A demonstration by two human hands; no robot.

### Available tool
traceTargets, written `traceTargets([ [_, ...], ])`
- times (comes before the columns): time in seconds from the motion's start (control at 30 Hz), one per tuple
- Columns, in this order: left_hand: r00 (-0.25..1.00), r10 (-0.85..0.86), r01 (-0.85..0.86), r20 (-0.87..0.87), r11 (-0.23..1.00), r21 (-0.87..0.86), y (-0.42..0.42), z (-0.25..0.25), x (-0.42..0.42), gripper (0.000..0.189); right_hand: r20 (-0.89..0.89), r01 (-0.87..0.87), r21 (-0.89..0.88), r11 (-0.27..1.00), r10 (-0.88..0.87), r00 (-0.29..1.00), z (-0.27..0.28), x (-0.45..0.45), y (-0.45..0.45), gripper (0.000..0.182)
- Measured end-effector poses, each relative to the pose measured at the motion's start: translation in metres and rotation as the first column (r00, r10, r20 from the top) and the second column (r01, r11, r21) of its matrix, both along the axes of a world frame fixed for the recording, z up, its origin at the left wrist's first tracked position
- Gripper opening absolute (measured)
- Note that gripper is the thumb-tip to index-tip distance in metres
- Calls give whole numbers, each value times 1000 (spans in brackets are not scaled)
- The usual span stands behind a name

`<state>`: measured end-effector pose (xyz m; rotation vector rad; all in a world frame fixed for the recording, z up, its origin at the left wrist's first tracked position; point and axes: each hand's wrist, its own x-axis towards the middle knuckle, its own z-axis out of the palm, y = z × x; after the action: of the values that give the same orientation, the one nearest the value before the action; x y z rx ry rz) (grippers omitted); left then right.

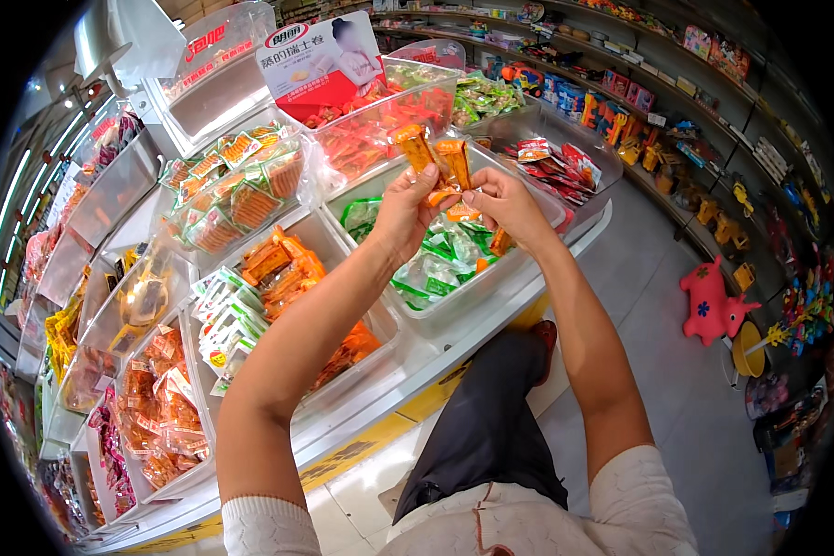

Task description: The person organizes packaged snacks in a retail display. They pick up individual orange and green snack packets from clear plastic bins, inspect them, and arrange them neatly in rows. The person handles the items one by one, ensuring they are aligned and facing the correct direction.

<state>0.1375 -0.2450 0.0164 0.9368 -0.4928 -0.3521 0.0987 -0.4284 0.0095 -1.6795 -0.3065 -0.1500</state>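
Note:
My left hand (406, 212) grips an orange-wrapped snack packet (413, 147), its far end pointing up past the thumb. A second orange packet (453, 163) stands upright between my hands. My right hand (509, 207) pinches the lower end of the packets between thumb and fingers. Which hand bears the second packet is hard to tell. Below them lies a clear plastic bin (424, 313) with green-and-clear wrapped snacks (434, 260). A few orange packets (500, 242) are in that bin too, near my right wrist.
Left of my hands, a divided bin holds orange snack packets (281, 267) and white-green packets (228, 323). Behind stands a printed sign (323, 62) over red packets (361, 139). Red packets (563, 163) fill a bin at right. A pink inflatable animal (712, 302) sits on the floor by toy shelves (667, 69).

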Motion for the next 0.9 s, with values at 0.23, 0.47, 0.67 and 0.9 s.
traceTargets([
  [0.23,986,51,-94,156,955,282,-8,-7,1,22,126,58,109,992,-71,990,-8,8,-2,16],
  [0.47,961,-1,-95,276,939,332,-5,-10,0,31,143,-60,160,985,37,989,-6,6,-1,20],
  [0.67,956,61,-137,286,957,255,-9,-4,-11,61,73,-129,166,978,119,990,-5,4,-7,21],
  [0.9,952,55,-113,303,978,178,-9,-4,-3,74,120,-68,141,988,51,992,-1,1,-5,34],
])
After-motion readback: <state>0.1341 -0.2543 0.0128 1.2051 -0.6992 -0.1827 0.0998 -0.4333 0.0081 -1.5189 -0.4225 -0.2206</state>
